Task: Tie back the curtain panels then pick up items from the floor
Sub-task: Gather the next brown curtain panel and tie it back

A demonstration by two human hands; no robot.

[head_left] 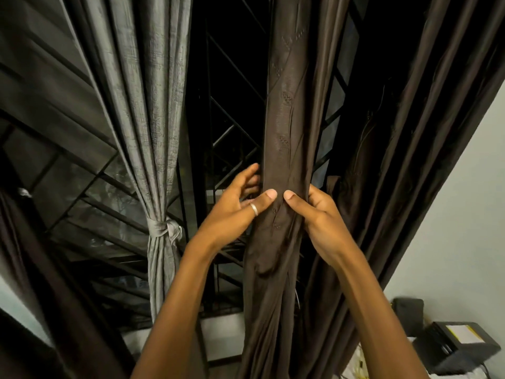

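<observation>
Brown curtain (284,149) hangs gathered in front of the window grille (226,138). We grip it with our left hand (237,206) and right hand (322,214), thumbs nearly meeting in front. Left of it, the grey curtain (153,132) is tied back.

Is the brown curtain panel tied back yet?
No, the left hand and right hand grip the brown curtain panel, with no tie round it; just the grey curtain panel has a knotted tie.
</observation>
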